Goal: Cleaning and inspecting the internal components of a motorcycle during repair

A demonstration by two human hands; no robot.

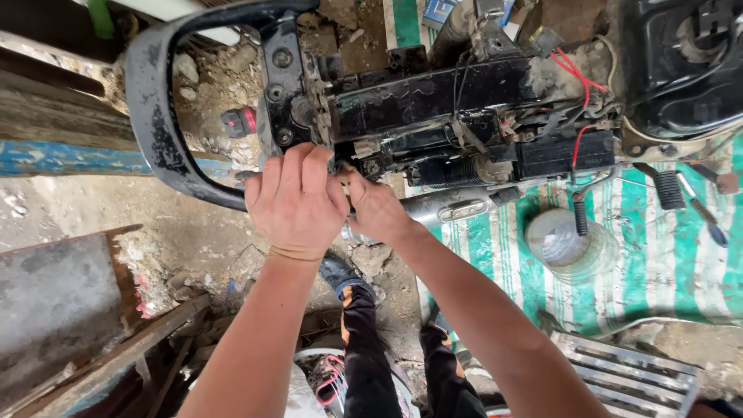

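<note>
A stripped motorcycle frame (433, 97) lies across the upper view, black and caked with dirt, with red wires (579, 77) at its right. At its left end is a black rear grab rail (155, 124) with a bolted bracket (282, 85). My left hand (296, 201) is closed against the frame just below that bracket. My right hand (375, 205) is beside it, fingers curled at the same spot. What the fingers grip is hidden. A chrome exhaust pipe (449, 207) runs just under my right hand.
A green-and-white striped mat (658, 263) lies under the frame at right, with a clear plastic container (561, 241), a footpeg (669, 190) and small tools on it. A metal grille (627, 375) sits at bottom right. Wooden planks (116, 360) and rubble lie at left. My legs are below.
</note>
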